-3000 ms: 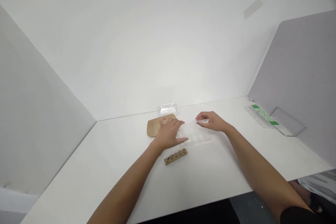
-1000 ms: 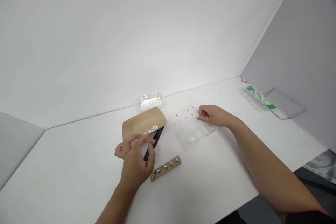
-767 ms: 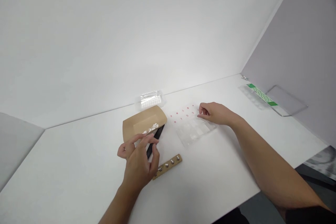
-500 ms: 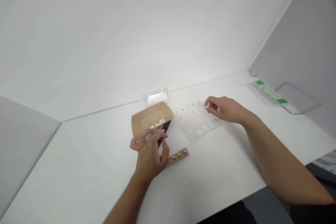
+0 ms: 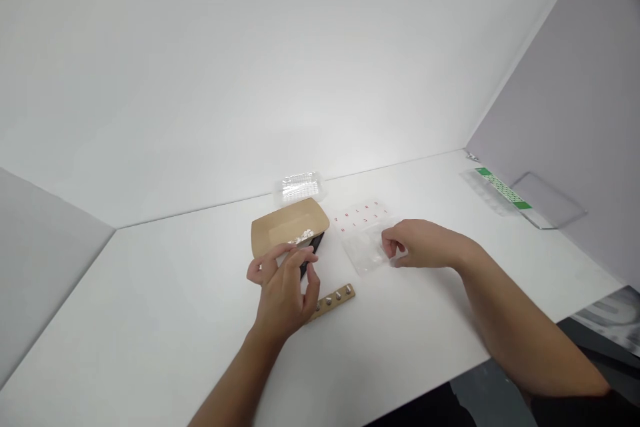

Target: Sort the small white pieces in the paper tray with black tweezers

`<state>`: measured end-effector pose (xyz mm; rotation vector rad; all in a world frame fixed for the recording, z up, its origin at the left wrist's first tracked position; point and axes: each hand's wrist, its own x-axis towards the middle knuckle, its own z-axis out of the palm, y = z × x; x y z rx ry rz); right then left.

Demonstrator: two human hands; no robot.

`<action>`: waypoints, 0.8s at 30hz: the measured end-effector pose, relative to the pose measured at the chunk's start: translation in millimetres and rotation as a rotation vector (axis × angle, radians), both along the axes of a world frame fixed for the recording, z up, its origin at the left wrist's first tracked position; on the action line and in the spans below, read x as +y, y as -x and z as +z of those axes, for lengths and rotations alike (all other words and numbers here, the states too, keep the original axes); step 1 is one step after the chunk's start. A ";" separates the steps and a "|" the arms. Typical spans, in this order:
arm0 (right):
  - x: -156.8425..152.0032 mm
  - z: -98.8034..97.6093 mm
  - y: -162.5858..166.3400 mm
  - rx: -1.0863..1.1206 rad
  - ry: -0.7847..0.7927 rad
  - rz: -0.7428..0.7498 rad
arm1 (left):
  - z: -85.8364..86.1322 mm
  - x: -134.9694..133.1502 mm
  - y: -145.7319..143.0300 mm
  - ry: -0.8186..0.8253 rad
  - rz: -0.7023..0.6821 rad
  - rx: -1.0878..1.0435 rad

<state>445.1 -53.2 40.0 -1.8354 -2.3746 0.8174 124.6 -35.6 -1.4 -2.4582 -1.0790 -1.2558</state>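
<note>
My left hand (image 5: 285,293) hovers palm down by the near edge of a brown paper tray (image 5: 266,232). Its fingers are bent and apart, with nothing visible between them. Small white pieces (image 5: 303,237) lie in the tray. Under this hand, a black strip-like object (image 5: 316,244) is partly hidden, as is the left end of a brown strip (image 5: 337,300) bearing several small metal pieces. My right hand (image 5: 425,243) is over a clear plastic sheet or shallow case (image 5: 365,250) with red marks along its far part. Its fingers are curled in a pinch; whatever they hold is hidden.
A clear plastic package (image 5: 300,187) stands at the back wall behind the tray. On the right lie a clear pack with a green-edged label (image 5: 505,188) and a bent metal wire frame (image 5: 545,227). Small metallic bits (image 5: 471,156) sit in the back right corner.
My right hand has come down and nearer over the clear plastic, its fingers curling further in. My left hand keeps nearly the same pose and place. The view has shifted slightly.
</note>
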 end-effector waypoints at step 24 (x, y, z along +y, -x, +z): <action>-8.9 -4.6 6.3 -0.116 -0.111 -0.018 | 4.2 -8.4 -0.3 -0.042 -0.071 0.023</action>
